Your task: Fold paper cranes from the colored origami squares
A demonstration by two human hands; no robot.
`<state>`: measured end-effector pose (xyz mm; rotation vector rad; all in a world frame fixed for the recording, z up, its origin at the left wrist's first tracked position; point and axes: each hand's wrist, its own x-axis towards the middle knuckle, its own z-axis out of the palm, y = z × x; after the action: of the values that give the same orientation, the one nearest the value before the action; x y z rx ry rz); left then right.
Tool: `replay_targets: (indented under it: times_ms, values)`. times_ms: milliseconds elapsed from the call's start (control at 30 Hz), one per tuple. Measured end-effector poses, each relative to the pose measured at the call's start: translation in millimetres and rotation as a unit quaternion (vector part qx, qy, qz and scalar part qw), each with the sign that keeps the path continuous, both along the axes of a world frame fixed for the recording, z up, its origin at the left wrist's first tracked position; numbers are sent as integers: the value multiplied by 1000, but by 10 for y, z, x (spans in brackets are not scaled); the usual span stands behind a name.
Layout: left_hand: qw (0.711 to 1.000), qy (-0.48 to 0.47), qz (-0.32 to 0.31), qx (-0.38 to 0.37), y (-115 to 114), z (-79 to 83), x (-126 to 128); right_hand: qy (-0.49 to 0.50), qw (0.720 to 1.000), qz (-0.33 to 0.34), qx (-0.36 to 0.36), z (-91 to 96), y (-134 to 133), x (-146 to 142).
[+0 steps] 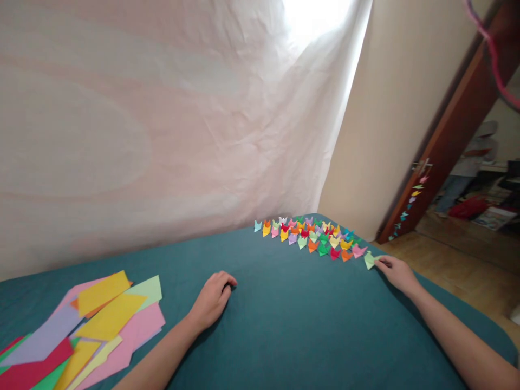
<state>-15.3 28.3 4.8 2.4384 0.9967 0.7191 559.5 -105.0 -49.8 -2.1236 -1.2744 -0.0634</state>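
Note:
My right hand (396,272) pinches a pale green folded paper bird (369,260) by one end. This bird is at the near right end of rows of small folded paper birds (312,246) in many colours, close to the table's far right edge. My left hand (215,295) rests on the green tabletop (280,325), its fingers loosely curled, and I see nothing in them. Left of that hand lies a loose pile of coloured paper sheets (111,317) in yellow, pink, lilac, red and green.
A pale hanging cloth (162,135) stands behind the table. On the right, a brown door frame (450,114) has a string of paper birds (412,200) hanging by it. Beyond the doorway stands a person (471,157). A pink cord (493,54) crosses the top right corner.

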Motion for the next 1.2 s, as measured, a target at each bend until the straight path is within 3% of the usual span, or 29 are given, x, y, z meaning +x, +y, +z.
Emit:
replay_targets:
  times_ms: [167, 400, 633, 733, 800, 900, 967, 1067, 1167, 1200]
  values:
    - [1000, 2, -1, 16, 9, -15, -5, -14, 999, -41, -7, 20, 38, 180]
    - [1000, 7, 2, 8, 5, -10, -4, 0, 999, -41, -22, 23, 158, 211]
    - [1000, 9, -2, 19, 2, -11, -7, 6, 997, -73, -18, 84, 62, -9]
    - [1000, 10, -3, 19, 5, -13, -7, -3, 993, -120, -11, 80, -30, -184]
    - [1000, 11, -3, 19, 9, -16, -7, -5, 993, -114, -18, 72, -73, -361]
    - [1000, 13, -3, 21, 12, -24, -8, 6, 999, -22, -36, 146, -83, -839]
    - [1000, 14, -3, 24, 6, -31, -8, 10, 996, 76, -46, 325, -79, -1353]
    - [1000, 15, 0, 28, -13, -40, -6, -5, 940, 337, -42, 788, -184, -2316]
    - [999, 20, 7, 31, -37, -44, 1, -56, 863, 500, 31, 1263, -534, -3145]
    - [999, 24, 7, 31, -45, -43, 3, -69, 847, 523, 68, 1376, -696, -3330]
